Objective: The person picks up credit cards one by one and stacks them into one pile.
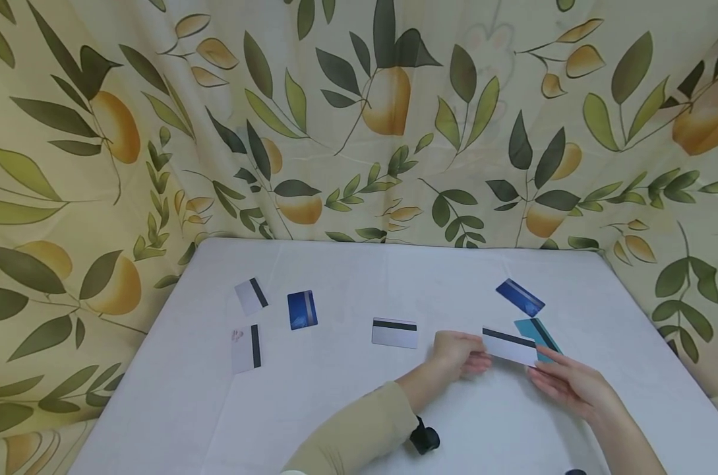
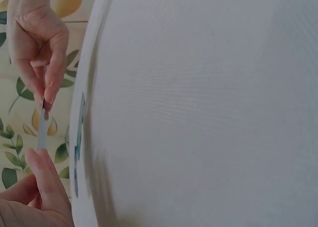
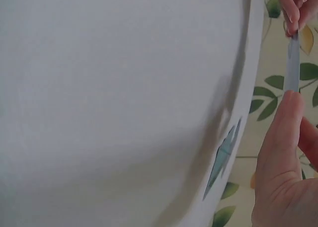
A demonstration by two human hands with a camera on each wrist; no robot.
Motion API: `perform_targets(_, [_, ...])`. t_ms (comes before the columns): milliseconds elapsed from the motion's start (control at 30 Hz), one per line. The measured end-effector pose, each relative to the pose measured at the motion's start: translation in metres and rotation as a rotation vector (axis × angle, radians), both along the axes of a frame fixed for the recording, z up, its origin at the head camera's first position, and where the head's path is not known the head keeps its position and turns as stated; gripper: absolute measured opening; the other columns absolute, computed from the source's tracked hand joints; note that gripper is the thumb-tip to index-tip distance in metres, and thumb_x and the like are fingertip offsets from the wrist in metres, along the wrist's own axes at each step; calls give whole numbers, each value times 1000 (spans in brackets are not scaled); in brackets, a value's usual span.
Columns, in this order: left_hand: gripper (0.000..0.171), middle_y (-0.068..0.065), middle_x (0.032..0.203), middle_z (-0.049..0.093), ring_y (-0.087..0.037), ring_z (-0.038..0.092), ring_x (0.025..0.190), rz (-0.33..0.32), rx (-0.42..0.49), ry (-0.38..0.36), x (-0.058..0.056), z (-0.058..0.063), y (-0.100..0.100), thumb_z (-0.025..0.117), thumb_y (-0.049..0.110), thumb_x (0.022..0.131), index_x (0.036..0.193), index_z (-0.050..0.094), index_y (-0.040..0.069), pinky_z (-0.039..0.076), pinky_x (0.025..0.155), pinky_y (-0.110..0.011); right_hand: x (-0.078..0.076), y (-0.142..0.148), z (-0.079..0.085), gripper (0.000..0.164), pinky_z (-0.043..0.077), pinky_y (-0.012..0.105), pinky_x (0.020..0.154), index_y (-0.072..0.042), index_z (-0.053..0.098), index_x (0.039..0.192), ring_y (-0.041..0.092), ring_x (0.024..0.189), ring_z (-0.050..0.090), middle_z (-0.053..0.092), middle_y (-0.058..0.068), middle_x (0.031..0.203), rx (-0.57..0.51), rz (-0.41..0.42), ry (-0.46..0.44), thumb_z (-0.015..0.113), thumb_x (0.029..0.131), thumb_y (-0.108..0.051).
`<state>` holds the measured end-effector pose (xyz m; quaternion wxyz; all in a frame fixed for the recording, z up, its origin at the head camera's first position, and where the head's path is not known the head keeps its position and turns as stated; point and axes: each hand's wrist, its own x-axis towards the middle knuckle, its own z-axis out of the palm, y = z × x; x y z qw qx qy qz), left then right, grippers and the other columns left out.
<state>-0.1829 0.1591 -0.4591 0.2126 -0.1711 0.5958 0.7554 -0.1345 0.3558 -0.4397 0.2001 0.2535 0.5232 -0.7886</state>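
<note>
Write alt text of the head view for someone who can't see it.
A left hand and right hand hold a striped white card between them over a white table. Six other cards lie scattered there, with leaf-patterned fabric behind.

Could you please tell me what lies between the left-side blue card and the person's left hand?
A pale striped card lies between the blue card and the left hand; the head view shows this.
</note>
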Motion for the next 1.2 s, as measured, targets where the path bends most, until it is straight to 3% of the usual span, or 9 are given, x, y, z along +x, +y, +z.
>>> perform_targets(300, [11, -17, 70, 67, -31, 68, 66, 18, 61, 13, -5, 4, -15, 64, -9, 75, 81, 67, 0, 57, 54, -34, -10, -14, 7, 24, 53, 32, 81, -30, 71, 76, 20, 83, 68, 67, 0, 82, 87, -4, 29, 71, 79, -6])
perform_targets(633, [12, -19, 74, 68, -32, 68, 69, 10, 78, 35, -6, 7, -33, 64, -8, 77, 87, 67, -1, 57, 56, -35, -15, -28, 9, 28, 54, 31, 78, -31, 72, 82, 19, 83, 68, 68, 1, 84, 73, 54, 98, 60, 88, -6])
perform_targets(1200, [15, -21, 81, 68, -32, 68, 72, 11, 133, 73, -12, 1, -64, 64, -2, 80, 94, 66, -2, 57, 60, -35, -26, -56, 8, 28, 54, 32, 80, -29, 71, 85, 19, 83, 68, 67, 0, 87, 40, 58, 163, 59, 88, -3])
